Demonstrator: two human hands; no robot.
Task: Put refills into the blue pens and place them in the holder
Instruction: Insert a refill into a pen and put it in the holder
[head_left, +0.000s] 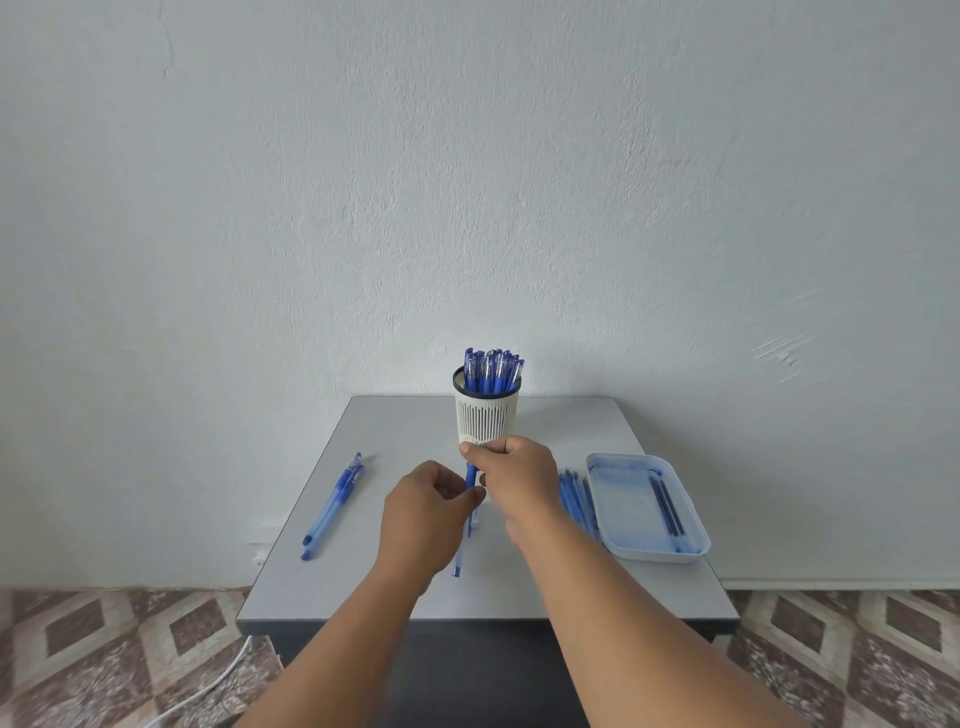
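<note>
Grey table (395, 415) carries everything, set against a pale plastered wall (467, 182) with patterned floor tiles (104, 639) to either side. Beyond the hands and just touching the right hand's knuckles stands the white slotted holder (485, 415), upright, packed with capped blue pens (492, 371). Off to the right of the right hand (511, 470) lies a white tray (597, 499) stained blue inside, with two dark refills (666, 506) in it; a row of pen barrels (574, 499) lies between tray and wrist, partly hidden by the forearm. Well to the left of the left hand (423, 506) lie two loose pens (335, 506). Both hands meet close together, fingers curled and pinching one blue pen (471, 475) held nearly upright (its lower length is blurred behind the left hand).
</note>
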